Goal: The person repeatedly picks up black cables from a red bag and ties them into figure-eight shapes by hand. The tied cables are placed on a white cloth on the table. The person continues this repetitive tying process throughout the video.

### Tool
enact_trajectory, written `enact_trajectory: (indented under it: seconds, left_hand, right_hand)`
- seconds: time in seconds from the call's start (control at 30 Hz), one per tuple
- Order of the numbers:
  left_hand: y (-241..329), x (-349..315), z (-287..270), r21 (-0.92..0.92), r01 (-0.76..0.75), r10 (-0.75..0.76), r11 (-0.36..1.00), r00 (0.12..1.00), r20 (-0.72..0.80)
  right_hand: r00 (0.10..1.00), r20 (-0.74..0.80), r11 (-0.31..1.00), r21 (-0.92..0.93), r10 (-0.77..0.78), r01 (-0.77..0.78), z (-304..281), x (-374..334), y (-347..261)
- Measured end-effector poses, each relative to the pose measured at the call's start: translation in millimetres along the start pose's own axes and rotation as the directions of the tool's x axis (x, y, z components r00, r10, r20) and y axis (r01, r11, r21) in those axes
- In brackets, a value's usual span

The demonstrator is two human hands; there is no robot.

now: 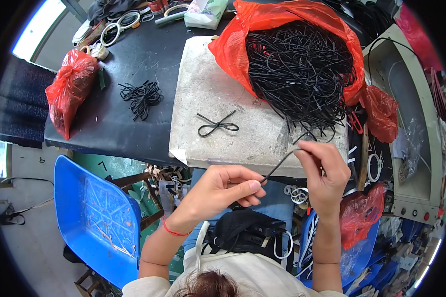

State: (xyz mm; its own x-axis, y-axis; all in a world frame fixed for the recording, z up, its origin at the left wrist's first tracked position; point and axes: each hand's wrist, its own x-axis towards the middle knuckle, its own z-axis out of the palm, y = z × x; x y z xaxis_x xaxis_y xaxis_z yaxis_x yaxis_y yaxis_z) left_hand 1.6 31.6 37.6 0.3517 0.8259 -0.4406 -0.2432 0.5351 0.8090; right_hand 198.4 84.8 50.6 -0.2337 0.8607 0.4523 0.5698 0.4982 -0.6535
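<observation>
A thin black cord (281,162) runs between my hands, just in front of the pale slab's near edge. My left hand (228,187) pinches one part of it between thumb and fingers. Higher and to the right, my right hand (323,171) grips the other part, with the cord bending in a slight arc between them. On the slab (198,89) lies a black cord bow (217,124) with two loops and two loose tails. A large heap of black cords (300,69) spills from an open red plastic bag (233,42) at the far right of the slab.
Several black bows lie in a pile (141,98) on the dark tabletop (119,133). A tied red bag (73,81) sits farther left. Tape rolls (129,20) stand at the back. A blue plastic tub (96,208) is at lower left, and a grey metal housing (416,148) at right.
</observation>
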Motion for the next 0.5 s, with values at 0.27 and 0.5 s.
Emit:
enact_trajectory:
  seconds: [0.27, 0.5]
  left_hand:
    - [-22.5, 20.1, 9.9, -0.311, -0.290, 0.213, 0.905, 0.942, -0.260]
    - [-26.0, 20.2, 8.4, -0.283, -0.326, 0.237, 0.902, 0.923, -0.304]
  right_hand:
    - [0.993, 0.084, 0.996, 0.050, -0.082, 0.078, 41.3, -17.7, -20.7]
    - [0.985, 0.098, 0.990, 0.041, -0.139, 0.136, 43.8, -20.4, -15.2]
